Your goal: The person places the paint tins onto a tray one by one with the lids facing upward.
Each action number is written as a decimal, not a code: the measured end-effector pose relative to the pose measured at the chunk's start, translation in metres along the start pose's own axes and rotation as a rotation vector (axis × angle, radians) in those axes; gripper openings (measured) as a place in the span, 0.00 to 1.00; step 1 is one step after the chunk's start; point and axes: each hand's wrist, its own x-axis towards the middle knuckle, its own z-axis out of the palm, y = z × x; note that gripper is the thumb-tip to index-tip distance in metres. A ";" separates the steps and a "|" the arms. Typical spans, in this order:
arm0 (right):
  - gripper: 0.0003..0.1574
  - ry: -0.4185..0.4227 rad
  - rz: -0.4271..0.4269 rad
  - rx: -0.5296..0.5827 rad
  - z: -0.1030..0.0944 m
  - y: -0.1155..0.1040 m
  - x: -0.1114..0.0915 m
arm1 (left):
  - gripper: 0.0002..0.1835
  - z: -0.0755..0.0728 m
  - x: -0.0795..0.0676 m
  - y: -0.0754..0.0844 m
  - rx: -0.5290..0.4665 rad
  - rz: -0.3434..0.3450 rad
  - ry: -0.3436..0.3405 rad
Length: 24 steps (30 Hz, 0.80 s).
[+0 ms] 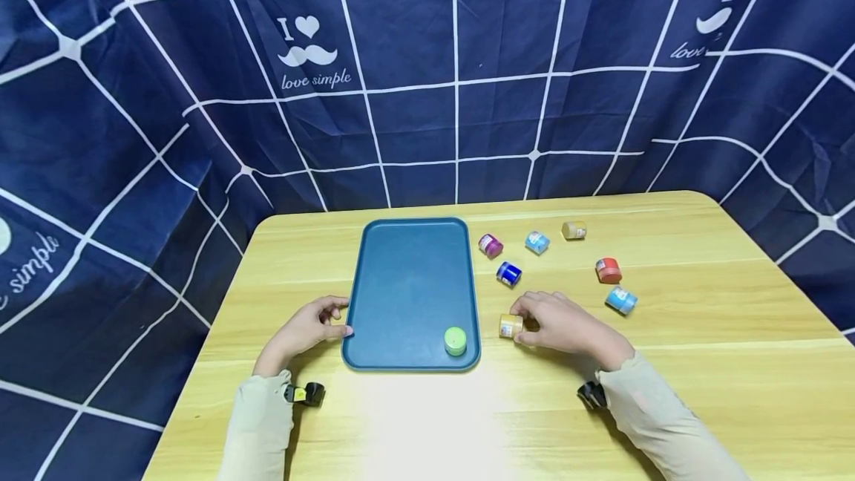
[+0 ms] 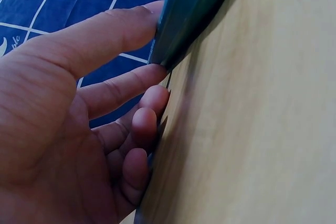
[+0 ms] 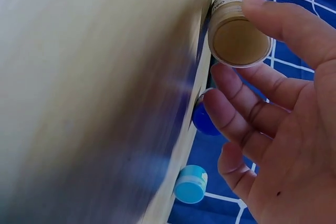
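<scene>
My left hand (image 1: 303,329) pinches the left rim of a blue rectangular tray (image 1: 410,273), thumb over the edge and index finger against its side in the left wrist view. A small green jar (image 1: 456,341) stands in the tray's near right corner. Just right of the tray, my right hand (image 1: 559,324) grips a small yellow-ochre paint jar (image 1: 509,326) between thumb and fingers. The jar lies tipped on its side, its label showing. Seen from the right wrist, the round ochre end of this jar (image 3: 241,41) faces the camera.
Several more small jars lie right of the tray: purple (image 1: 490,245), dark blue (image 1: 509,274), light blue (image 1: 537,243), tan (image 1: 574,230), red (image 1: 608,270) and another light blue one (image 1: 621,300). A dark blue gridded curtain (image 1: 414,125) stands behind the wooden table (image 1: 701,280).
</scene>
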 end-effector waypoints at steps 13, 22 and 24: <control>0.20 0.069 -0.017 0.067 -0.009 -0.002 -0.004 | 0.33 0.000 0.003 -0.005 0.026 -0.024 0.001; 0.19 0.046 -0.002 0.149 -0.020 -0.001 -0.003 | 0.34 0.001 0.001 -0.007 0.035 0.039 0.002; 0.18 0.053 -0.005 0.163 -0.021 -0.001 -0.003 | 0.34 0.001 0.000 -0.006 0.037 0.032 0.000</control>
